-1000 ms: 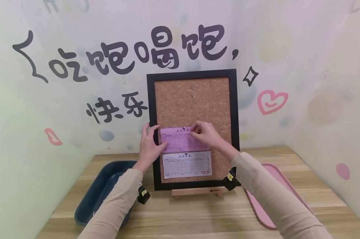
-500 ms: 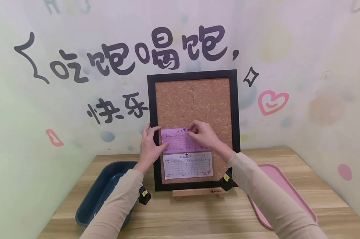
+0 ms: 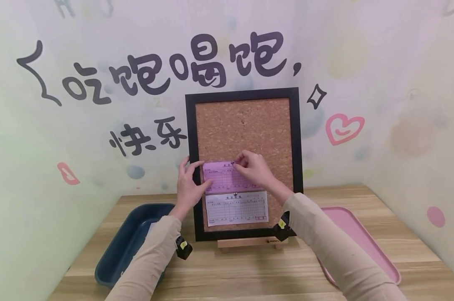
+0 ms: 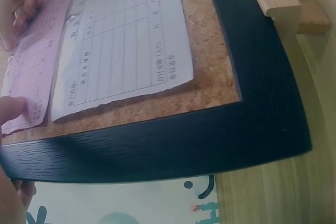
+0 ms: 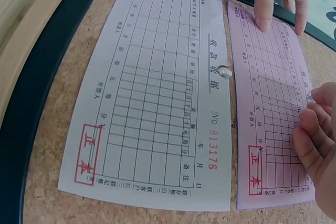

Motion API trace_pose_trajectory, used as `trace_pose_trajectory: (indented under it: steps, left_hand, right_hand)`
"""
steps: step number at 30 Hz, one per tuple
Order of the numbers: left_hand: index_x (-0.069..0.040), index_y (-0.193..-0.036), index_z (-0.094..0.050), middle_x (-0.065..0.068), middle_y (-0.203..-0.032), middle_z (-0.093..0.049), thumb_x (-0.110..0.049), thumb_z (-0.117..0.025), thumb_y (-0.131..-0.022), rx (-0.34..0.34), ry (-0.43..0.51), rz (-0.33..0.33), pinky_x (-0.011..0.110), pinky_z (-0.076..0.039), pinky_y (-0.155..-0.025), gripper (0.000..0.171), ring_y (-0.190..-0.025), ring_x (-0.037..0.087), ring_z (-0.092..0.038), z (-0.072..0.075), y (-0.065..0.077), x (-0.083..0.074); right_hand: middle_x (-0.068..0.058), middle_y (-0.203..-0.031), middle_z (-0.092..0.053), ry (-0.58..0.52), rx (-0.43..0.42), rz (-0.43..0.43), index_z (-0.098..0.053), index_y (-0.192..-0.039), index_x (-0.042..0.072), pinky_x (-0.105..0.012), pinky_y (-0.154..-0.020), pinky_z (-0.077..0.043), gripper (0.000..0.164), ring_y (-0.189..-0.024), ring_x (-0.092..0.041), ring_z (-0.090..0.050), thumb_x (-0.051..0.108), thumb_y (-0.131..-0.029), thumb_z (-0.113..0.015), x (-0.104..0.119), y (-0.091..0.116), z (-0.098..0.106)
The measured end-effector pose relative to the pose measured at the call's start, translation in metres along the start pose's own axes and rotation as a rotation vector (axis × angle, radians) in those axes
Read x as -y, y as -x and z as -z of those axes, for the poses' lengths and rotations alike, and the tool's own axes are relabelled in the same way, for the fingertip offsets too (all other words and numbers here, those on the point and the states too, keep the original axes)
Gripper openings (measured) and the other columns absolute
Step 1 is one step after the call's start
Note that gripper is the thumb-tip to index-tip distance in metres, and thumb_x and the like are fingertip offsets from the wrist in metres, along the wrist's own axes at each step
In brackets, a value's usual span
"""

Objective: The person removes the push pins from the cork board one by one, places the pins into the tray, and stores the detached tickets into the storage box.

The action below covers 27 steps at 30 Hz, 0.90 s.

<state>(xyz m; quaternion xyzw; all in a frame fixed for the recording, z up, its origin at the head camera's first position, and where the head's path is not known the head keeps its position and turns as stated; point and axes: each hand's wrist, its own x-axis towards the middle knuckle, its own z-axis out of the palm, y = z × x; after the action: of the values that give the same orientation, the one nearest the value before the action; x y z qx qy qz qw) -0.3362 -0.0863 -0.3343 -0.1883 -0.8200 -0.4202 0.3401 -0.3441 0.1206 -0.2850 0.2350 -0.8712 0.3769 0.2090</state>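
Note:
A black-framed cork board (image 3: 245,129) stands upright, with a pink receipt (image 3: 219,177) pinned above a white receipt (image 3: 236,209). My left hand (image 3: 191,182) grips the board's left side. Its thumb lies on the pink receipt, while fingers wrap the frame (image 4: 157,153) in the left wrist view. With fingers curled, my right hand (image 3: 255,169) is at the pink receipt's top edge, fingertips right beside a pushpin (image 3: 232,162); I cannot tell whether they pinch it. Another pushpin (image 5: 224,71) fixes the white receipt's top edge in the right wrist view.
A small wooden stand (image 3: 245,241) supports the board on the wood-grain table (image 3: 230,276). To the left is a deep blue tray (image 3: 115,244), partly behind my left sleeve. A flat pink tray (image 3: 366,238) lies on the right, partly under my right forearm. A decorated wall rises behind.
My right hand has shifted slightly left along the pink receipt's top edge, up to the pushpin. The left hand keeps its place. Both receipts stay where they were.

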Motion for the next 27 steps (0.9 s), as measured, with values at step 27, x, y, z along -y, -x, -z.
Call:
trace_pose_trajectory:
  steps: [27]
  left_hand:
    - [-0.003, -0.111, -0.058, 0.013, -0.136, -0.041, -0.017, -0.079, -0.068, -0.157, -0.127, -0.268, 0.048, -0.036, -0.089, 0.05, -0.112, 0.034, -0.04, -0.006, 0.005, 0.016]
  right_hand:
    - [0.0, -0.063, -0.057, 0.056, -0.078, -0.012, -0.061, -0.089, 0.006, -0.024, -0.052, -0.039, 0.008, -0.055, -0.011, -0.049, 0.01, -0.082, -0.063, 0.005, -0.001, -0.007]
